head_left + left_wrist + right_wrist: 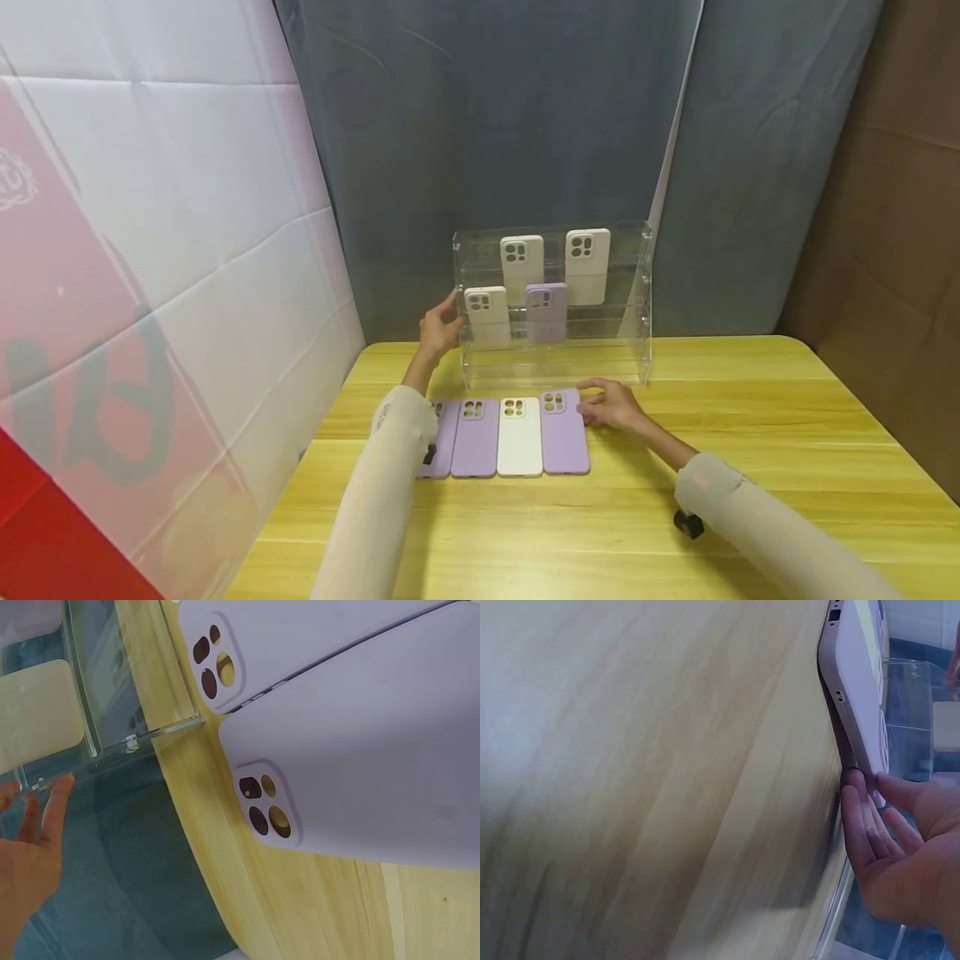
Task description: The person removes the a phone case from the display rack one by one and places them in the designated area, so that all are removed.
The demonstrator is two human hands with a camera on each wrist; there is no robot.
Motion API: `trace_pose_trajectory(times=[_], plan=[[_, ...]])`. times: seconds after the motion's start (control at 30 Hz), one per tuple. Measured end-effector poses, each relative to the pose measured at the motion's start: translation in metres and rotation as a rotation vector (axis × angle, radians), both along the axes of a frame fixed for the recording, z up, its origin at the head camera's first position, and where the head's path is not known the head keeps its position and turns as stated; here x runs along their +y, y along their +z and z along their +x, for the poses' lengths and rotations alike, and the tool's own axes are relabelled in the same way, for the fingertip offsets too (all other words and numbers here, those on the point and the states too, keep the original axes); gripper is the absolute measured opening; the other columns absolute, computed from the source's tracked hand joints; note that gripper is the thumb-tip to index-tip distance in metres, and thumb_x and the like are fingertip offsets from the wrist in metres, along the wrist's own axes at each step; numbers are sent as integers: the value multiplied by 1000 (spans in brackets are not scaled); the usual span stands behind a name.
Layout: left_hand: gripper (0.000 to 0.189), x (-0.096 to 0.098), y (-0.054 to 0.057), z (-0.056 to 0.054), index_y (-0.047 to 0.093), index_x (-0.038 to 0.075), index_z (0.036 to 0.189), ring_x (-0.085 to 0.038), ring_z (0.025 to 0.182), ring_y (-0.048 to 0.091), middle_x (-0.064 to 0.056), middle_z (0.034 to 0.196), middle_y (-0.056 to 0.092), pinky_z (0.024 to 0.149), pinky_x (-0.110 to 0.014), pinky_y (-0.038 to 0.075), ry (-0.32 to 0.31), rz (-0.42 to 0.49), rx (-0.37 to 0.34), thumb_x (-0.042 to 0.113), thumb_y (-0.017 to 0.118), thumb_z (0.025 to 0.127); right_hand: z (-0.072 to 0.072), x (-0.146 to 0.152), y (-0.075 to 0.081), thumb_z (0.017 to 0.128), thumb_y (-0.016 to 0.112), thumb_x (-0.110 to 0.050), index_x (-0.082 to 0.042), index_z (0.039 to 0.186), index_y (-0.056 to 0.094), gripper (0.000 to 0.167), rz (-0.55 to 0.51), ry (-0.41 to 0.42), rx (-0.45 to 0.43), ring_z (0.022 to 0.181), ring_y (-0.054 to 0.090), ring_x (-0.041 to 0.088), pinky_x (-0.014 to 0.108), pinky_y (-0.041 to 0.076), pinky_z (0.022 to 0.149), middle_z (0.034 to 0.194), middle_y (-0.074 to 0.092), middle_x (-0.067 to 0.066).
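Note:
A clear acrylic display rack stands on the table with tiered shelves. It holds three white phone cases and one purple phone case. At the rack's left side, my left hand grips the edge of the side panel with its fingertips. In front of the rack lies a row of cases: two purple ones at the left, a white case and another purple phone case at the right end. My right hand pinches that last case by its upper right corner, thumb above and fingers at its underside.
The yellow wood-grain table has rounded far corners. Behind it hangs a grey curtain. White printed fabric borders the left side, and a brown panel the right. My left sleeve partly covers the leftmost case.

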State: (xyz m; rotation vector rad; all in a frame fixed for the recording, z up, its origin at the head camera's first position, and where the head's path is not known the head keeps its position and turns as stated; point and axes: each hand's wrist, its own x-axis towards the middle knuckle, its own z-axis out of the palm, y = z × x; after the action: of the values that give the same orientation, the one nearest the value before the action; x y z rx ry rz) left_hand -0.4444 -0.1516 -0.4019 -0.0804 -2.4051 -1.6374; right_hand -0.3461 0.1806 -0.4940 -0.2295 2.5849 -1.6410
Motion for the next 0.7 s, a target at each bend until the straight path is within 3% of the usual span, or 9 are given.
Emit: trace_pose_trajectory(times=[0.17, 0.4, 0.7], plan=[[65, 0, 0, 1, 47, 31, 157, -41, 116, 67, -17, 146, 60, 82, -45, 66, 0, -5, 13, 4, 63, 100, 2, 0, -1, 91, 74, 4, 10, 133, 61, 43, -4, 6, 1, 69, 76, 28, 32, 67, 61, 99, 77, 25], [65, 0, 1, 1, 46, 35, 156, -38, 105, 71, -14, 148, 59, 74, -36, 68, 14, -35, -3, 6, 63, 101, 3, 0, -2, 91, 74, 4, 11, 129, 63, 41, -24, 5, -2, 67, 76, 27, 33, 67, 60, 98, 77, 25], [64, 1, -1, -1, 46, 34, 157, -36, 102, 71, -15, 148, 59, 73, -35, 67, 21, -46, -1, 6, 62, 101, 5, 1, -2, 89, 77, 2, 8, 114, 71, 27, 2, -26, 17, 64, 76, 26, 31, 66, 56, 90, 78, 21]])
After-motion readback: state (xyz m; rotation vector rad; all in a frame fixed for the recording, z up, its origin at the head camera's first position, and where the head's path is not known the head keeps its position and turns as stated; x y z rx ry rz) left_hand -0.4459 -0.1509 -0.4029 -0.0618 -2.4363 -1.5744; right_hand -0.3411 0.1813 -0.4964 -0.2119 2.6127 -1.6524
